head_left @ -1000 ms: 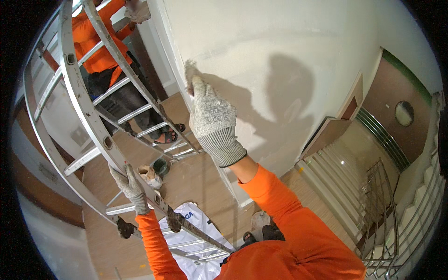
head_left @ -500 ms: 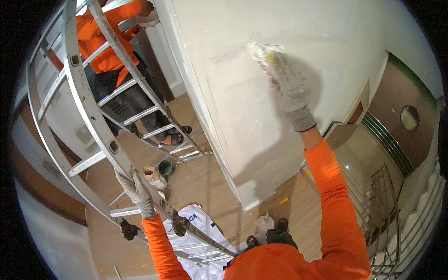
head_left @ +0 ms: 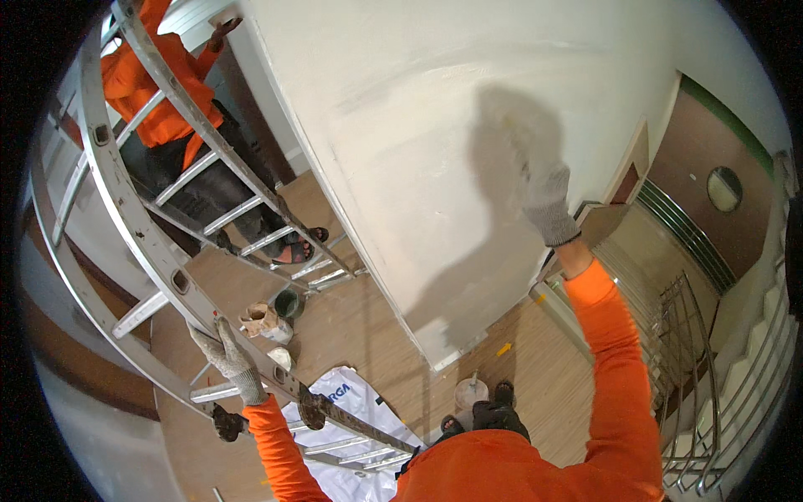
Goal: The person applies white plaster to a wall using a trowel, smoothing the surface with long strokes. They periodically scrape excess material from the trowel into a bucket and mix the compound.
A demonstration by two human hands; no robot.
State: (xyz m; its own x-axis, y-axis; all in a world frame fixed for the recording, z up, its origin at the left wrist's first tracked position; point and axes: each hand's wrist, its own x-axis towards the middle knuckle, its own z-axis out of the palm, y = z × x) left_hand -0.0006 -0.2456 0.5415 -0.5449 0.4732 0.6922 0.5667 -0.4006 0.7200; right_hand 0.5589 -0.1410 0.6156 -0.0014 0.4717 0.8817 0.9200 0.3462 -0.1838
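Seen from high up: pale brown floor (head_left: 368, 335) far below, with a white plastic sheet (head_left: 351, 410) spread on it and small paint-stained buckets (head_left: 272, 322) beside it

Far left, silver aluminium ladder (head_left: 150, 243) slanting across the view; beyond it, a co-worker in an orange shirt (head_left: 146, 92) standing on a second ladder

Lower left, left hand (head_left: 224, 356) in a grey knit glove, fingers wrapped tight round the ladder rail

Centre, broad off-white plastered wall (head_left: 401, 151), smooth, with a dark shadow of arm and hand cast on it

Right of centre, right hand (head_left: 544, 188) in a matching grey glove, raised and pressed against the wall; whether anything sits under the palm cannot be told, and the finger spread is lost in blur and shadow

Far right, staircase with metal railing (head_left: 711, 368) and brown door with round window (head_left: 719, 188)

Risk, as a judgement: reaching so far right from a height could shift weight off the ladder and loosen the one-handed grip, causing a slip or fall

Compared with half a second ago: right hand lower and further right on the wall; left grip unchanged
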